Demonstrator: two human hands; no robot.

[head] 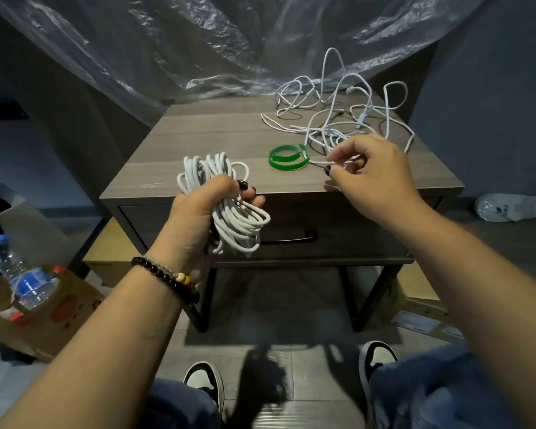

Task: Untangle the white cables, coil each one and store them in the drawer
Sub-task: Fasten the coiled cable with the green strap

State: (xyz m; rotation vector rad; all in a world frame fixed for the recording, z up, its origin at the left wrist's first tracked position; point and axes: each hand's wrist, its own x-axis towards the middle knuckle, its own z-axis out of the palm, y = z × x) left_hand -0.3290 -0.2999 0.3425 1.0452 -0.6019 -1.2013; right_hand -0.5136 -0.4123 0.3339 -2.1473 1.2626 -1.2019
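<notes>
The left hand (203, 209) grips a coil (229, 205) of white cable, fingers curled round its middle so that loops stick out above and below the fist; it is held in the air just in front of the nightstand (198, 144), level with the closed drawer (347, 230). A beaded bracelet (164, 275) sits on that wrist. The right hand (372, 171) reaches over the front right part of the top, thumb and forefinger drawn together in a pinch at a white strand near the edge of the tangle (341, 113) — whether the strand is actually caught between them cannot be told. The tangle itself sprawls loose across the back right of the top, some loops standing up. Two green bands (287, 157) lie flat on the wood just left of the right hand, touching the cables' near edge. A water bottle (19, 274) rests in a cardboard box (44, 323) on the floor to the left — clear plastic sheeting (198, 41) hangs behind the nightstand.
</notes>
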